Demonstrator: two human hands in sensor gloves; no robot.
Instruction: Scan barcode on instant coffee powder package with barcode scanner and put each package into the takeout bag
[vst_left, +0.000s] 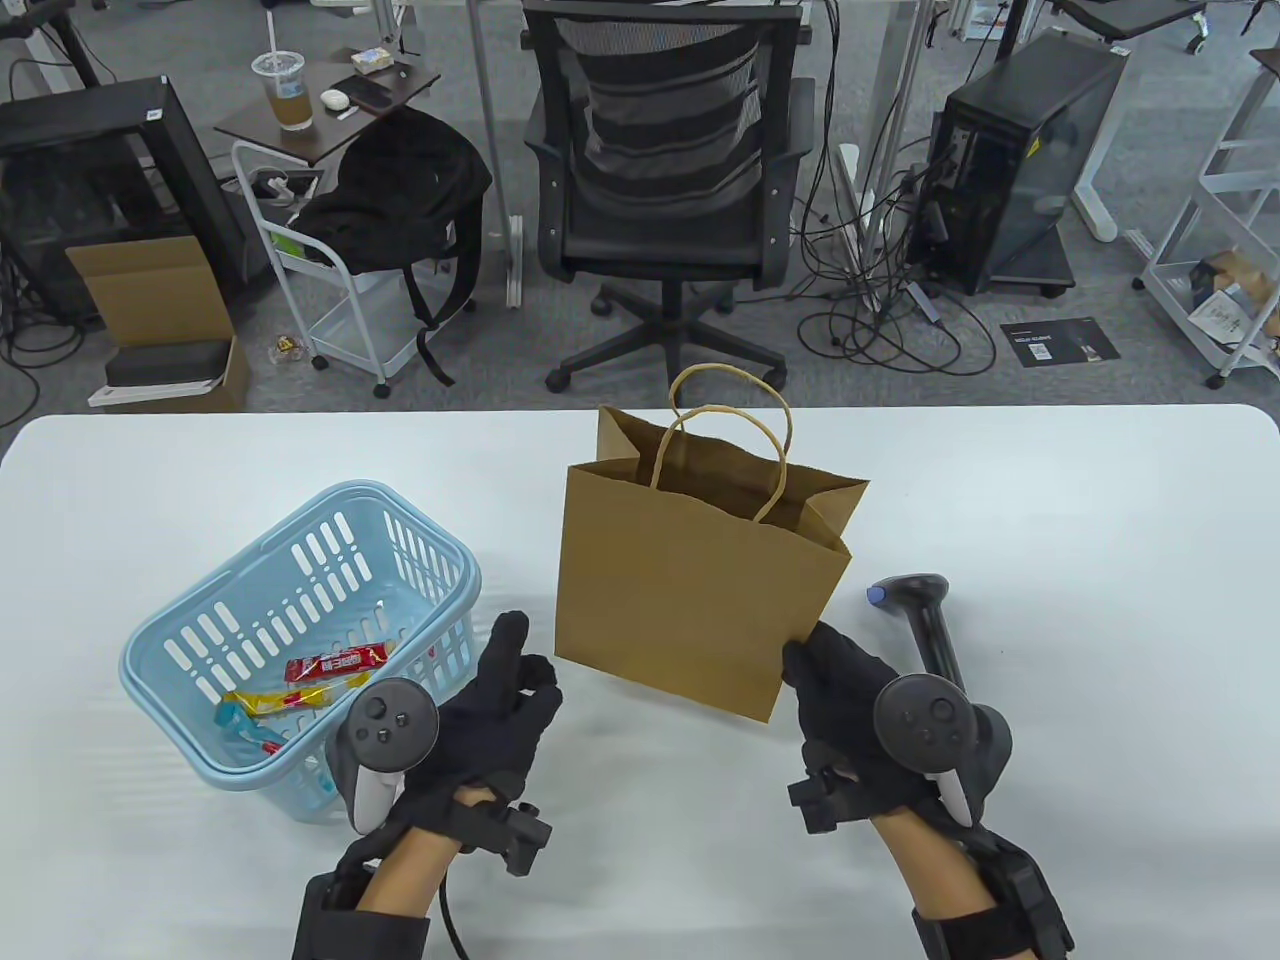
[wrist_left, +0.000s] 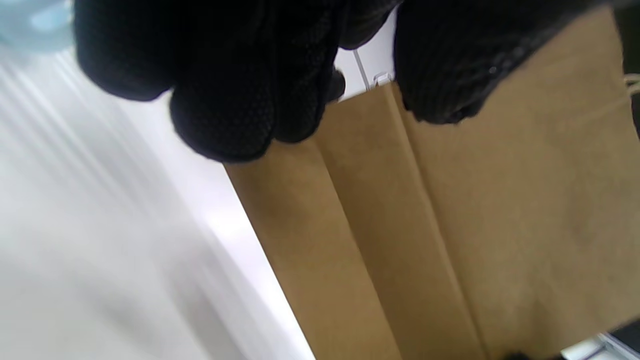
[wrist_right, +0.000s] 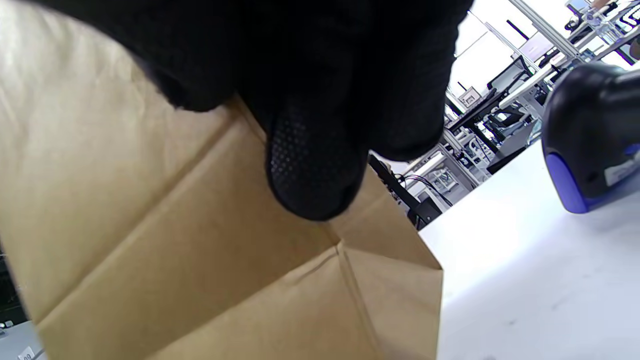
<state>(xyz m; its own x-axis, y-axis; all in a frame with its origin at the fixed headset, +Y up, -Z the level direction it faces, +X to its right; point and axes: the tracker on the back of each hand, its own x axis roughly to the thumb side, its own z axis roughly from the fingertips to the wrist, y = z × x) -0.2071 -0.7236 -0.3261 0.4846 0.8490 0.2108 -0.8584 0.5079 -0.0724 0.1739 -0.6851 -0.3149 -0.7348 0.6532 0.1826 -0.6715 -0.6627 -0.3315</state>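
Black gloved fingers (wrist_right: 315, 165) of the right hand (vst_left: 880, 715), low right of centre in the table view, pinching the lower right corner of the brown paper takeout bag (vst_left: 690, 570); in the right wrist view, a fingertip pressed against the bag's creased side. Grey tracker strapped across the back of that hand.

Left hand (vst_left: 470, 720), low left of centre, apart from the bag's left edge, fingers loosely curled with one pointing up the frame, holding nothing. In the left wrist view, dark fingertips (wrist_left: 225, 100) hanging above the bag's folded side gusset, close but contact not clear.

Takeout bag upright at mid-frame on the white worktop (vst_left: 1050, 600), mouth open, two twisted paper handles standing up at the top. Inside of the bag not visible.

Barcode scanner (vst_left: 925, 620), black with a blue tip, lying on the worktop just right of the bag and just above the right hand, not held.

Pale blue plastic basket (vst_left: 300, 620) left of centre, beside the left hand, slotted walls. Inside it, instant coffee packages (vst_left: 335, 665): one red stick, one yellow and red, one pale blue, lying loose on the bottom.

Upper half of the table view: black mesh office chair (vst_left: 665, 170) beyond the worktop's far edge.
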